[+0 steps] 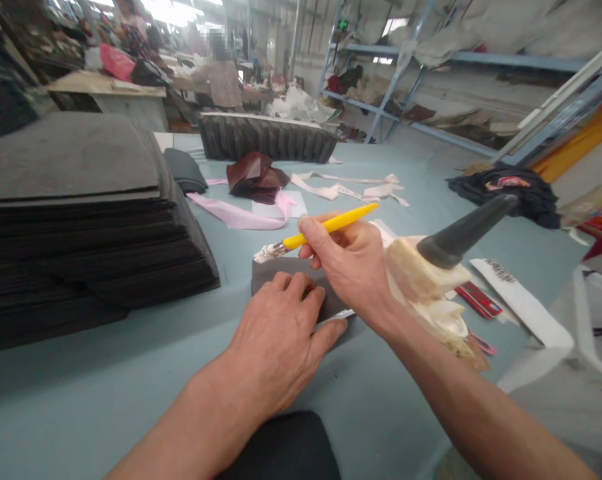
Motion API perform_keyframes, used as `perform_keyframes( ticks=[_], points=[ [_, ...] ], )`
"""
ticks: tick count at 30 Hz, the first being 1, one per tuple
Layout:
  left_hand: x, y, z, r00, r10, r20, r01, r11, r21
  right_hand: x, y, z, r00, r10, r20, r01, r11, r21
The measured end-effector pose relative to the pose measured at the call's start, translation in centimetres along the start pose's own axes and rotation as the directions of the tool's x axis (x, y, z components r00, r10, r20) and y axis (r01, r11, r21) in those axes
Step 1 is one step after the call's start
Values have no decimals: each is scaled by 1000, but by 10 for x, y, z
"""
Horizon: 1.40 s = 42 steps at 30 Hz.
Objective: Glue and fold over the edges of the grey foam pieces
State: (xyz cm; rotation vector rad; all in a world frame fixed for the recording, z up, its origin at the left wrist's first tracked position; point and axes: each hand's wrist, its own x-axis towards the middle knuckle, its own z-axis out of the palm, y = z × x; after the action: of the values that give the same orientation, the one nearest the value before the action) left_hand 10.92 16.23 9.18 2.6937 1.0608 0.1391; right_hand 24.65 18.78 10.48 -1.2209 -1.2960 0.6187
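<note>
Blue table (105, 387) beneath hands (278, 327) and brush (338, 221)

No lettering is legible — just a small green sign (342, 25).

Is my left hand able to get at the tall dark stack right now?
Probably yes: nothing appears to stand between the left hand and the dark stack, though it would have to leave the grey piece.

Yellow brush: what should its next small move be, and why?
I'd probably press the yellow brush lightly onto the dark sheet: the right hand holds its white-coated bristles at the far left corner, contact unclear, while the left hand rests on the sheet, seemingly steadying it.
</note>
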Motion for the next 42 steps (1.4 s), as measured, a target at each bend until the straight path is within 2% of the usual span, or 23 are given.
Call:
perform_keyframes(
  ticks=[7, 20, 23, 36, 42],
  points=[
    [-1, 1, 2, 1000, -13, -26, 12, 1000, -26, 7, 8, 17, 999, 25, 39, -22, 997, -75],
    [0, 0, 5, 998, 17, -57, -16, 1000, 16, 10, 17, 18, 1000, 11, 28, -6, 985, -175],
    [-1, 0, 6, 996, 35, -79, -31, 999, 39, 10, 16, 13, 1000, 15, 10, -13, 980, -201],
    [-1, 2, 1, 1000, -12, -4, 12, 1000, 7, 5, 16, -22, 999, 15, -45, -29, 945, -325],
    [-3, -3, 4, 993, 121, 9, -121, 980, 160, 7, 25, -40, 996, 27, -81, -54, 935, -351]
  ],
)
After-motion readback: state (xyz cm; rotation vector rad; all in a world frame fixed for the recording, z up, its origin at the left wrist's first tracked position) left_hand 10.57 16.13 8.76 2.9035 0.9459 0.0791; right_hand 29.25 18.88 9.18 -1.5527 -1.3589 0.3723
